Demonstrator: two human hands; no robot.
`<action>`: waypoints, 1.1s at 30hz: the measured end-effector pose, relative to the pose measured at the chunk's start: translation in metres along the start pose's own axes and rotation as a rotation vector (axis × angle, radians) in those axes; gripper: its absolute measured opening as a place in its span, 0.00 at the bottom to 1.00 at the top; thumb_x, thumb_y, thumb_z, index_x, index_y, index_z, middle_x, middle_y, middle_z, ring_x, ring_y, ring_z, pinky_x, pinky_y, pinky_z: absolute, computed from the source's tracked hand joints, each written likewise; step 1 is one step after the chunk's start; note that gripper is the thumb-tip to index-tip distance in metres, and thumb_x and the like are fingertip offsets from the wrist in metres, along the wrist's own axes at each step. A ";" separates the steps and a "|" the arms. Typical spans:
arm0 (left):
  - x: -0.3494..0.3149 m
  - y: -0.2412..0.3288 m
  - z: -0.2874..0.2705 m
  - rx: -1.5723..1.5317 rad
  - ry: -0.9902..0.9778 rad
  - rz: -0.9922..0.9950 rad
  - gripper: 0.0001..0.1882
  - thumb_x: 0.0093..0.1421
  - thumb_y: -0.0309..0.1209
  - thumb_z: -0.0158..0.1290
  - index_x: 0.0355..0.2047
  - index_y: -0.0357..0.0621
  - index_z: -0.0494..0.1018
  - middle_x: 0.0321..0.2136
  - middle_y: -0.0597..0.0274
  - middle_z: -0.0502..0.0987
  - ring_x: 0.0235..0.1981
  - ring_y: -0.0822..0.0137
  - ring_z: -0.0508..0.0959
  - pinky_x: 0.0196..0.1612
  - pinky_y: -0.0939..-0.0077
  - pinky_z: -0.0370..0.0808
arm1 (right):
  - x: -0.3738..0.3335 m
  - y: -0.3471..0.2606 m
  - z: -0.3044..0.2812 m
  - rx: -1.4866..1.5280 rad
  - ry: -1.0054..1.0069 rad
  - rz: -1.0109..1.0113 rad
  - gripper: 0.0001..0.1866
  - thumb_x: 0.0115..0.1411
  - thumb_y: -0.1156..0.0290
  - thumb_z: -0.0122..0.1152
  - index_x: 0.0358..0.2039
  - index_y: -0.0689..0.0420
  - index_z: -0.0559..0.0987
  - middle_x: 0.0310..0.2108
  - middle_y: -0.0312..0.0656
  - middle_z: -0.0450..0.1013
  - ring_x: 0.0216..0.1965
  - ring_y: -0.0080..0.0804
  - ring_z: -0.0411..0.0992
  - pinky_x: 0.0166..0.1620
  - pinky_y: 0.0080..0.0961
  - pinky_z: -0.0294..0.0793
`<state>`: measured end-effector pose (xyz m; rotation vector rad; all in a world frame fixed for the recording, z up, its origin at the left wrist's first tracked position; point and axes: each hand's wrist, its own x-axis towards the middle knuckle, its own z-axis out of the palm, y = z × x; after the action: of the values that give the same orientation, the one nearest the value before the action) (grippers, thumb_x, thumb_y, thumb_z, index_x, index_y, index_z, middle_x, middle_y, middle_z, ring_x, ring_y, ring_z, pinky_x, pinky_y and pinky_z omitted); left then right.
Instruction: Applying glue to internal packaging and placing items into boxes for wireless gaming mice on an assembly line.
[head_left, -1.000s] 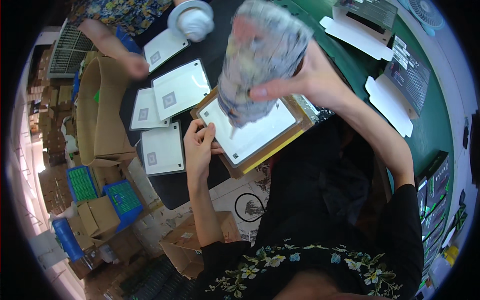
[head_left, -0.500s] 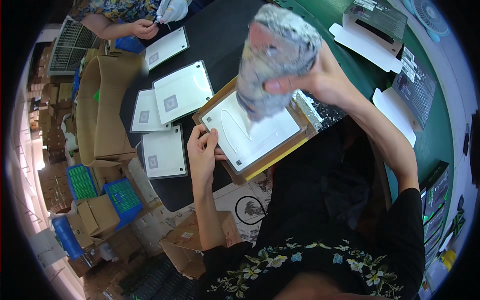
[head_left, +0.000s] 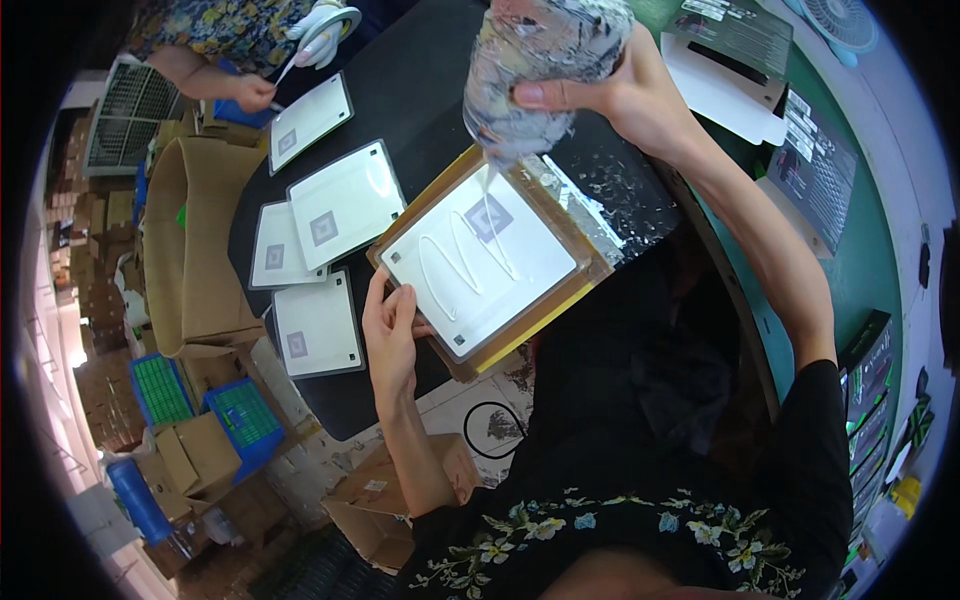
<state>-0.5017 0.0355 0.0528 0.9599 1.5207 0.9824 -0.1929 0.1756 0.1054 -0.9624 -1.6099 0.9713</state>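
A squeeze bottle, crusted with pale dried residue, is gripped upside down in my right hand. Its nozzle points at the far part of a white rounded panel, where a wet, glossy zigzag bead of glue runs across the surface. A grey square mark shows on the panel. My left hand pinches the panel's left edge, thumb on top and fingers partly hidden beneath. Under the panel lies a brown board with a yellow front edge.
Several white panels lie on the black table to the left. Across it, a co-worker's gloved hand holds a roll of tape. Printed boxes lie on the green table at right. Cardboard boxes stand at left.
The bottle has moved up and away from me, and the bead has grown into a longer zigzag. The co-worker's hands have drawn apart, pulling a strip from the roll.
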 end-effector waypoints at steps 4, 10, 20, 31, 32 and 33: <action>-0.001 -0.004 -0.006 -0.042 -0.058 0.030 0.26 0.71 0.32 0.46 0.66 0.40 0.56 0.32 0.61 0.81 0.26 0.78 0.79 0.26 0.87 0.78 | -0.026 -0.021 -0.008 0.171 -0.061 -0.083 0.30 0.46 0.76 0.78 0.51 0.60 0.77 0.48 0.42 0.78 0.49 0.31 0.75 0.57 0.31 0.72; 0.001 -0.012 -0.016 -0.151 -0.102 0.140 0.27 0.70 0.27 0.46 0.67 0.38 0.53 0.40 0.54 0.80 0.32 0.72 0.82 0.33 0.78 0.82 | -0.022 -0.028 -0.028 0.169 -0.088 0.105 0.36 0.48 0.59 0.76 0.55 0.63 0.73 0.45 0.45 0.78 0.46 0.34 0.77 0.54 0.29 0.73; -0.043 0.009 -0.018 -0.316 -0.024 0.429 0.31 0.66 0.21 0.47 0.67 0.38 0.51 0.61 0.43 0.64 0.59 0.55 0.68 0.64 0.57 0.63 | 0.000 0.069 -0.020 -0.634 -0.238 0.460 0.52 0.46 0.38 0.64 0.65 0.59 0.62 0.44 0.61 0.76 0.47 0.55 0.77 0.48 0.43 0.77; -0.090 -0.029 0.217 -0.398 -0.815 -0.039 0.30 0.69 0.23 0.45 0.66 0.41 0.45 0.45 0.45 0.75 0.39 0.66 0.79 0.39 0.71 0.80 | -0.171 0.023 -0.267 -1.156 0.712 -0.210 0.19 0.66 0.55 0.53 0.53 0.49 0.77 0.49 0.49 0.75 0.48 0.45 0.75 0.47 0.39 0.74; -0.091 -0.029 0.237 -0.395 -0.815 -0.061 0.29 0.70 0.23 0.44 0.66 0.43 0.44 0.43 0.46 0.76 0.36 0.68 0.79 0.36 0.71 0.80 | -0.203 0.040 -0.282 -1.174 0.724 -0.201 0.19 0.66 0.55 0.53 0.53 0.49 0.77 0.49 0.49 0.75 0.48 0.45 0.75 0.47 0.39 0.74; -0.093 -0.028 0.253 -0.394 -0.812 -0.078 0.28 0.71 0.24 0.43 0.66 0.46 0.44 0.41 0.46 0.77 0.33 0.69 0.79 0.33 0.72 0.80 | -0.232 0.060 -0.294 -1.360 0.556 -0.156 0.20 0.68 0.56 0.50 0.54 0.51 0.76 0.46 0.49 0.75 0.47 0.43 0.74 0.48 0.37 0.73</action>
<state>-0.2415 -0.0343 0.0257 0.8513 0.6491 0.6681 0.1473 0.0252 0.0299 -1.7195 -1.6923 -0.6612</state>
